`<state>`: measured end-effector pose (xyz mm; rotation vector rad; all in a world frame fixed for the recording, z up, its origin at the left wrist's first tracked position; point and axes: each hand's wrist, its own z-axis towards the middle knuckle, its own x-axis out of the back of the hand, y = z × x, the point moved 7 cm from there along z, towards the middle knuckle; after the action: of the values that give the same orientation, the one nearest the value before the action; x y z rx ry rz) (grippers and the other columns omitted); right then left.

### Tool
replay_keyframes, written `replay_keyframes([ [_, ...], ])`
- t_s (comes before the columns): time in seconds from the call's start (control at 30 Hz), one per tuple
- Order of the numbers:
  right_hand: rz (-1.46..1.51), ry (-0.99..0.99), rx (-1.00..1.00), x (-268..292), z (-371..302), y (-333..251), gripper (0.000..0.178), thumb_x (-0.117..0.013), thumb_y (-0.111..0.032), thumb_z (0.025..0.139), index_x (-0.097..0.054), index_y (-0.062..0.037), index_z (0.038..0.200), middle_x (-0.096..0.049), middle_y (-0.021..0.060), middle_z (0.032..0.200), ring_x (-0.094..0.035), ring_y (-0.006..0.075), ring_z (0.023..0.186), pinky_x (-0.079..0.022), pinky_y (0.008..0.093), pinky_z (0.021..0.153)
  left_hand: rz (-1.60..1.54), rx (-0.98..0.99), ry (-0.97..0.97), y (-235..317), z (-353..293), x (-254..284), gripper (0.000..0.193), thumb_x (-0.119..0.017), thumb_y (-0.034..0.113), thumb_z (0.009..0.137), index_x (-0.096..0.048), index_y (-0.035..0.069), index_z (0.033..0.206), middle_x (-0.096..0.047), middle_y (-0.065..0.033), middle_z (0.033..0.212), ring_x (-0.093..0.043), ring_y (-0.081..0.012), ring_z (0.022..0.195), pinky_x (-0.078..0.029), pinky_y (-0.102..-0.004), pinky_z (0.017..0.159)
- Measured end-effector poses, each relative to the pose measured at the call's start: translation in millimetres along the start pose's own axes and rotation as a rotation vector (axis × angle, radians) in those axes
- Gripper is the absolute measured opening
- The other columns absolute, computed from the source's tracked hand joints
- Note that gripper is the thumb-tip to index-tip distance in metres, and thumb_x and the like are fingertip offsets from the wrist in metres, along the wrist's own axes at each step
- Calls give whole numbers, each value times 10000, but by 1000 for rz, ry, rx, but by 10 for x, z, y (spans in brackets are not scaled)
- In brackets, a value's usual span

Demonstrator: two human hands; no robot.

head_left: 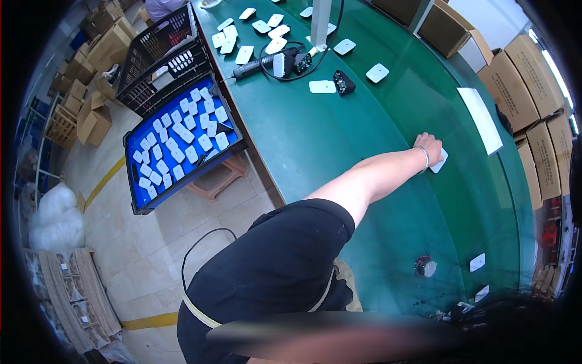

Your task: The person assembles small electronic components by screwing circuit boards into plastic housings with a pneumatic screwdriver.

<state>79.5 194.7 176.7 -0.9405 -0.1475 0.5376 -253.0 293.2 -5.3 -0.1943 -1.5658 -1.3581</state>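
My left hand [429, 147], wearing a bracelet at the wrist, reaches out to the right over the green conveyor belt. Its fingers are curled on a white rounded panel [441, 162], whose near edge shows below the palm. The fingertips are partly hidden. My right hand does not appear. Further along the belt lie two more white panels [377, 73]. On the green bench [285, 130], a black electric screwdriver [245, 70] with a cable rests near a white panel and a black housing [344, 83]. A round motor-like part [425, 266] sits nearer to me.
At left, a blue-lined black tray [134, 182] of many white panels rests by a brown stool [212, 188]. Behind it stands a black crate [154, 67]. A metal post [320, 23] rises from the bench. Cardboard boxes [509, 91] line the right side. A blurred shape crosses the bottom.
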Motion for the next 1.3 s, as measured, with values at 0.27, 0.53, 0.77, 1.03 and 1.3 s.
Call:
replay_keyframes([
  [0.27, -361, 38, -73, -346, -226, 274, 366, -557, -39, 773, -441, -12, 1119, -506, 85, 909, -506, 168, 786, -416, 266, 767, 93, -493, 457, -596, -856, 1745, 371, -701, 311, 648, -608, 65, 909, -602, -105, 889, -549, -289, 889, -428, -389, 795],
  [0.53, -295, -227, -291, -1513, -525, 712, 310, -542, 40, 783, -503, 9, 1089, -563, 94, 979, -543, 175, 918, -424, 293, 843, 260, 51, 224, -2215, -1197, 2437, 788, -737, 326, 619, -359, -3, 1227, -492, -190, 1113, -428, -327, 1082, -354, -379, 923],
  [0.77, -531, -701, -235, -3254, -64, 2005, 606, -667, -219, 736, -398, -38, 1248, -477, 191, 1174, -474, 281, 1087, -373, 362, 922, 242, -80, 226, -2269, -1264, 2334, 621, -699, 294, 664, -452, -9, 1146, -521, -180, 1084, -460, -328, 1043, -369, -379, 905],
  [1.03, -695, -693, 78, -4142, 193, 2938, 600, -619, -226, 765, -356, -105, 1291, -386, 236, 1245, -381, 377, 1147, -324, 412, 956, 175, -110, 307, -2235, -1324, 2227, 342, -647, 140, 696, -560, 51, 1014, -531, -109, 1019, -471, -288, 1013, -376, -374, 885],
  [1.3, -657, -652, -29, -3966, 276, 3044, 425, -539, -180, 832, -430, -21, 1211, -516, 158, 1113, -502, 281, 1020, -393, 348, 880, 180, -99, 214, -2078, -1396, 2186, 416, -706, 193, 643, -563, 76, 1016, -553, -88, 932, -487, -271, 919, -400, -375, 801],
])
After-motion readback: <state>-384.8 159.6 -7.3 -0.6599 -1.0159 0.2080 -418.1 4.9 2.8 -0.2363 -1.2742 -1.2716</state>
